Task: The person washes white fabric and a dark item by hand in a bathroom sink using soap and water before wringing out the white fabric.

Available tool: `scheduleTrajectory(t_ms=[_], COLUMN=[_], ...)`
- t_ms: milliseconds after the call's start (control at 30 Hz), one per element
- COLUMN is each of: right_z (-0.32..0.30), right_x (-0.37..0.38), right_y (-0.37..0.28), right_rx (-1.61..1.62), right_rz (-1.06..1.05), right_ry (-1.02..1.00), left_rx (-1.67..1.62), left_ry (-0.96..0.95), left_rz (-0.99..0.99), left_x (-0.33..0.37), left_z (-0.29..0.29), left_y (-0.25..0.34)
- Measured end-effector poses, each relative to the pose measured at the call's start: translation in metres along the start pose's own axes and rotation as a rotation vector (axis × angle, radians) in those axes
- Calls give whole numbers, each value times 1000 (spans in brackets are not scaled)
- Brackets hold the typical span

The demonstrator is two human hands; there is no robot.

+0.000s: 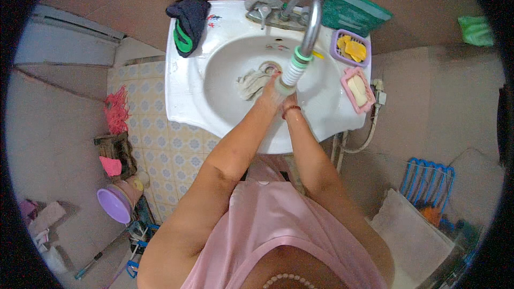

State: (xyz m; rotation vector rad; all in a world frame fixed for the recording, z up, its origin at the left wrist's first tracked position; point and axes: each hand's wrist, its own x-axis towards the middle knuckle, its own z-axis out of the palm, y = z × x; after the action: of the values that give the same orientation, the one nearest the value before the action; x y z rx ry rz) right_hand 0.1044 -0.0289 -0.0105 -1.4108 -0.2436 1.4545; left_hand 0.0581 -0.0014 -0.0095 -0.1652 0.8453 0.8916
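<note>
Both my hands are together in the white sink basin (pixel 219 75), under the spout of the curved metal tap (pixel 312 27). A green-and-white ribbed nozzle (pixel 293 69) on its end covers much of them. My left hand (pixel 271 95) is beside a wet, pale greyish cloth (pixel 254 84) that lies crumpled by the drain; whether it touches the cloth I cannot tell. Close against it on the right is my right hand (pixel 289 101), with a red bracelet (pixel 291 109) at the wrist. The fingers of both hands are mostly hidden by the nozzle and blurred.
A dark cloth with green trim (pixel 187 24) lies on the sink's left corner. At right are a purple basket with yellow pieces (pixel 350 48), a pink soap dish (pixel 357 90) and a green pouch (pixel 354 10). A purple basin (pixel 114 206) stands low on the left.
</note>
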Motion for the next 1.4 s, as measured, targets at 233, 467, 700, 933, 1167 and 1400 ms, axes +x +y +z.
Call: scheduleTrajectory(t_ms=[233, 467, 700, 933, 1167, 1400], right_z=[13, -56, -136, -59, -105, 88], right_x=[-64, -64, -100, -106, -114, -114], right_y=[4, -21, -40, -3, -25, 49], right_rx=[-808, -1228, -1741, -1540, -1937, -1579], right_rz=[-805, -751, -781, -646, -614, -506], right_ry=[-15, -367, 459, 63, 181, -452], left_rx=[286, 1794, 2272, 2285, 2228, 1944], left_ry=[79, -112, -643, -722, -957, -580], left_rz=[163, 872, 848, 578, 606, 974], left_x=[27, 25, -19, -63, -97, -134], left_z=[-20, -10, -23, -36, -61, -69], left_y=[-17, -14, 2, 18, 64, 133])
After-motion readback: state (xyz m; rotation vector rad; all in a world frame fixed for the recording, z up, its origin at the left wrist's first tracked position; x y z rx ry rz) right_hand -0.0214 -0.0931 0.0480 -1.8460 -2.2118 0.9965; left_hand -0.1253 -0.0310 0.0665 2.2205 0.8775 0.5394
